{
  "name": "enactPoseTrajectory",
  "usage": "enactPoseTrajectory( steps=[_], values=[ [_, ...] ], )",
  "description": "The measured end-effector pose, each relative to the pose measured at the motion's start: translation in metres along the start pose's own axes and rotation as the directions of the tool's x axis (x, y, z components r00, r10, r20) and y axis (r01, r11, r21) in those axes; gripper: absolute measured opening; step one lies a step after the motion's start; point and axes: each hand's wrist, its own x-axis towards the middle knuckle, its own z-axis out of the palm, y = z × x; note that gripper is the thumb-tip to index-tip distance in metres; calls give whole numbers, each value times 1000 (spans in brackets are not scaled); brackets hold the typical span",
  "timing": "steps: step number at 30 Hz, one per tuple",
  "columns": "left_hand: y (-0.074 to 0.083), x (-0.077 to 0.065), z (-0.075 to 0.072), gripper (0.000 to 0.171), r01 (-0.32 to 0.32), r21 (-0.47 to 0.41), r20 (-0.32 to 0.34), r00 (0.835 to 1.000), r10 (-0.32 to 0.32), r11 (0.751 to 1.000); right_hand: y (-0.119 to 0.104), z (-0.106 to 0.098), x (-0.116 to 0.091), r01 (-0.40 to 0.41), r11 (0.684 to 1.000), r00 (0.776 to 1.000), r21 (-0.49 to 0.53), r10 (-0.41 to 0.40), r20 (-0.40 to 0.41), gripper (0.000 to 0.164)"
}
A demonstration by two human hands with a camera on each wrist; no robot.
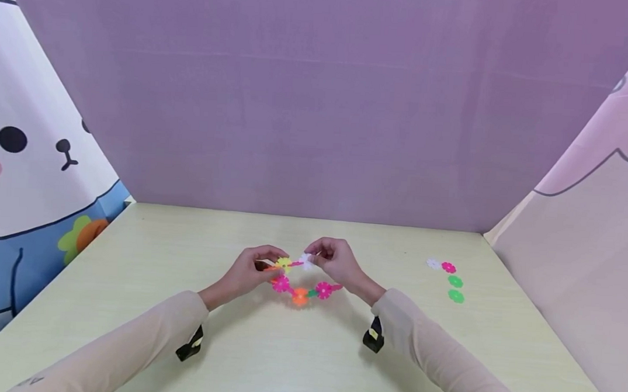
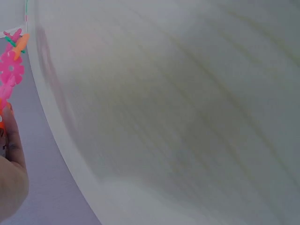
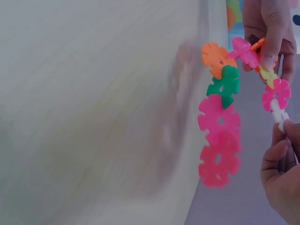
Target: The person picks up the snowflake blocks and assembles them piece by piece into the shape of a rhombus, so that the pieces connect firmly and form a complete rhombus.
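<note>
A curved chain of slotted, flower-shaped plastic pieces hangs above the table between both hands. My left hand (image 1: 244, 272) pinches an orange flower piece (image 3: 259, 44) of the chain, beside a yellow flower piece (image 1: 283, 265). At one end, my right hand (image 1: 340, 262) holds a white flower piece (image 3: 280, 116) between thumb and fingers; it joins a pink flower piece (image 3: 276, 94) next to the yellow one. From the left hand the chain droops through pink, another orange piece (image 1: 300, 297) and a green piece (image 3: 224, 87) to two pink pieces at its free end.
Loose flower pieces lie on the table (image 1: 159, 253) at the right: a white one (image 1: 434, 264), a pink one (image 1: 449, 267) and two green ones (image 1: 455, 296). A purple panel (image 1: 317, 114) stands behind the table, with printed cloths on both sides.
</note>
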Motion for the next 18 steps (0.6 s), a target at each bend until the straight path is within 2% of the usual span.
enactPoseTrajectory(
  steps=[10, 18],
  values=[
    [-1, 0, 2, 30, -7, 23, -20, 1000, 7, 1000, 2, -6, -1, 8, 1000, 999, 4, -8, 32, 14],
    [-3, -2, 0, 31, 9, 2, -20, 1000, -9, 1000, 10, -24, -6, 27, 999, 999, -25, -26, 25, 19]
  ],
)
